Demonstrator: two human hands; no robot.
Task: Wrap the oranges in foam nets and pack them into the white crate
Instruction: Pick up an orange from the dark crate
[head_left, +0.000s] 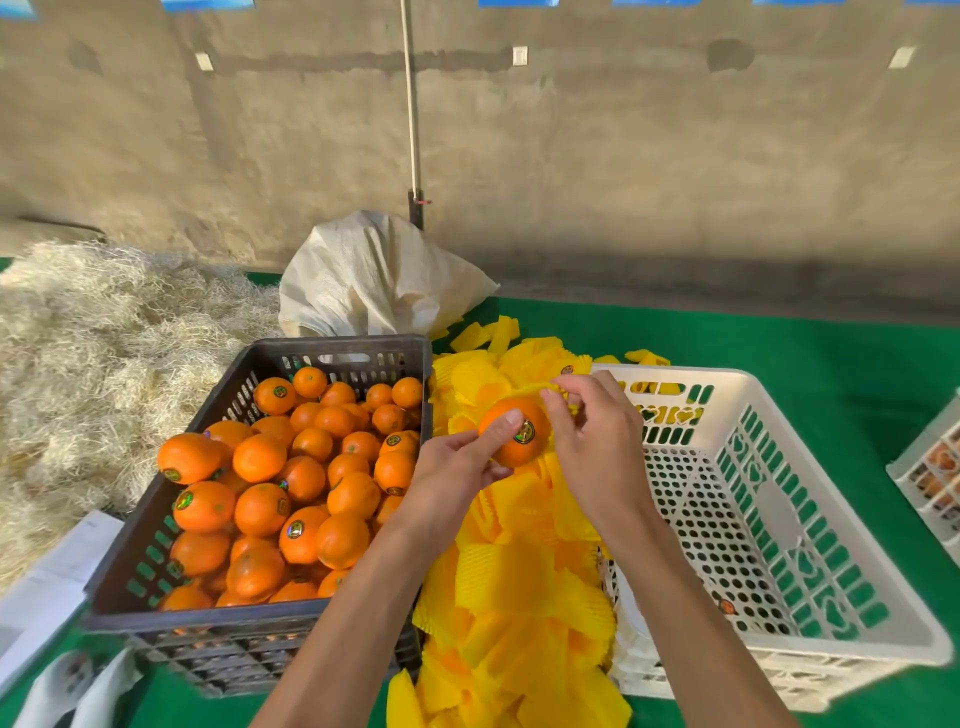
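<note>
My left hand (457, 467) grips a stickered orange (519, 441) above the pile of yellow foam nets (519, 571). Its thumb lies across the fruit's top. My right hand (592, 431) pinches the edge of one yellow foam net (540, 388) just above and behind that orange. The dark crate (332, 348) on the left holds several bare oranges (291, 478). On the right stands the white crate (779, 467), with no wrapped oranges visible inside.
A heap of pale straw (93, 364) lies at the far left. A white woven sack (379, 280) sits behind the dark crate. Another white crate (935, 467) shows at the right edge. Green cloth (779, 343) covers the table. White papers (52, 582) lie at the lower left.
</note>
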